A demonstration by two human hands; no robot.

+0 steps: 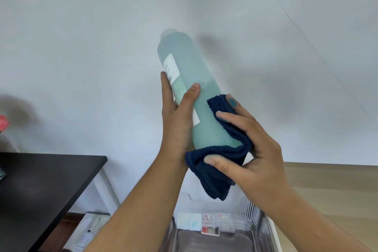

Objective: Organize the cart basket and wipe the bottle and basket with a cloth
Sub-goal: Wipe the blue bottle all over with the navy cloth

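Above the clear basket [253,210], my left hand [178,120] grips the tilted teal bottle [196,92] — right hand [253,145] clasps navy cloth [225,161] round its base.

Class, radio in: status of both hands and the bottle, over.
Left hand grips bottle. Right hand holds cloth round its base. Basket below, untouched.

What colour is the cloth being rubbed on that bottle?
Dark navy blue; the cloth shows clearly in the head view, wrapped round the bottle's lower end.
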